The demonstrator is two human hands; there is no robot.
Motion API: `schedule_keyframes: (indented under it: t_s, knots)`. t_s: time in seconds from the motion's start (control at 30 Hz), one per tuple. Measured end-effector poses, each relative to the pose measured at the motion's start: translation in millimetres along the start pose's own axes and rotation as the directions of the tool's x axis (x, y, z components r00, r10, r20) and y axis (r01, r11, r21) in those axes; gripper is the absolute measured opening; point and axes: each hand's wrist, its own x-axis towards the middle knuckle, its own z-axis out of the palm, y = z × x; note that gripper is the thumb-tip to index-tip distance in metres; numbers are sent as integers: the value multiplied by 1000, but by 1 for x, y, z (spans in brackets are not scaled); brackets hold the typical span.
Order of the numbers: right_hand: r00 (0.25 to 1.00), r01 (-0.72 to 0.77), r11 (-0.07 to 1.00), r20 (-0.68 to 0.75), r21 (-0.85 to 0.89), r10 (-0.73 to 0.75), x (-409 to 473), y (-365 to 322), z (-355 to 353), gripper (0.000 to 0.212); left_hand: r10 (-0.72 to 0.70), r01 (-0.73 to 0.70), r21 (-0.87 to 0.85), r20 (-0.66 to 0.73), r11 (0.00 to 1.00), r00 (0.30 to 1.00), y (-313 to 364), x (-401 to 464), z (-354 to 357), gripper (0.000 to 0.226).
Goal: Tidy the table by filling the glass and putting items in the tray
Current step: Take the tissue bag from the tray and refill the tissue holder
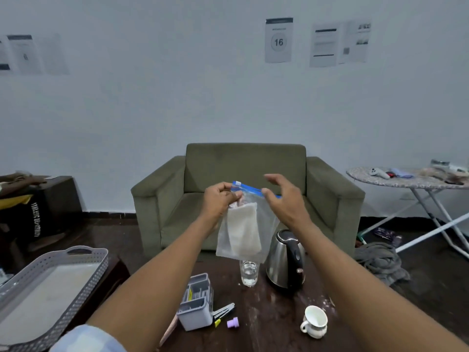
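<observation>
Tray (pixel 83 265) sits empty at my far left, well apart from the kettle (pixel 286 260) and the glass (pixel 250 273), which already holds water. My left hand (pixel 220 199) pinches the zip bag (pixel 243 232) by its blue seal; right hand (pixel 281 199) is open, fingers spread at the strip. Risk: single-corner pinch, bag swings directly over the glass, could clip it. Wall sheet (pixel 278 40) reads "16"; other print looks too blurred.

Green armchair (pixel 247 194) against the wall, ironing board (pixel 406 180) at right, numbered sheet (pixel 278 40) above.
</observation>
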Motion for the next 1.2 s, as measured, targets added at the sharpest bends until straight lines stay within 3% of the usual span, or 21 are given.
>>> schedule_keyframes:
  t_s: [0.07,0.13,0.23,0.43,0.57,0.7,0.83,1.0,1.07,1.13,1.2]
  knots:
    - [979,67,996,195,-52,-56,18,-22,0,41,27,-26,-17,32,1000,999,5,-9,11,21]
    - [965,26,998,262,-61,-9,28,-32,2,33,52,-48,-49,65,998,997,8,-16,19,20]
    - [970,3,999,242,-50,9,36,-33,3,7,97,-93,-63,52,994,994,18,-24,26,12]
    - [960,-1,999,280,-37,11,41,-46,0,7,233,-211,158,-139,965,962,29,-25,27,33]
    - [959,43,998,281,-48,-28,41,-58,3,6,381,-289,376,-197,880,903,31,-26,24,32]
    - [934,62,988,358,-139,-9,42,-63,1,11,468,-276,534,-265,799,843,35,-33,19,29]
    - [917,32,963,391,-266,77,44,-44,-29,13,477,-253,512,-370,821,797,34,-29,0,22]
    - [912,12,940,388,-341,129,44,-28,-63,12,467,-263,467,-401,844,788,33,-27,3,24]
    - [937,74,937,346,-341,52,42,-32,-65,3,448,-269,426,-403,864,798,33,-27,13,27]
    - [938,221,929,327,-296,-119,38,-41,-65,19,439,-285,398,-377,872,816,34,-26,22,29]
    - [893,332,900,400,-281,-205,34,-51,-59,27,441,-304,381,-353,873,825,36,-27,29,29]
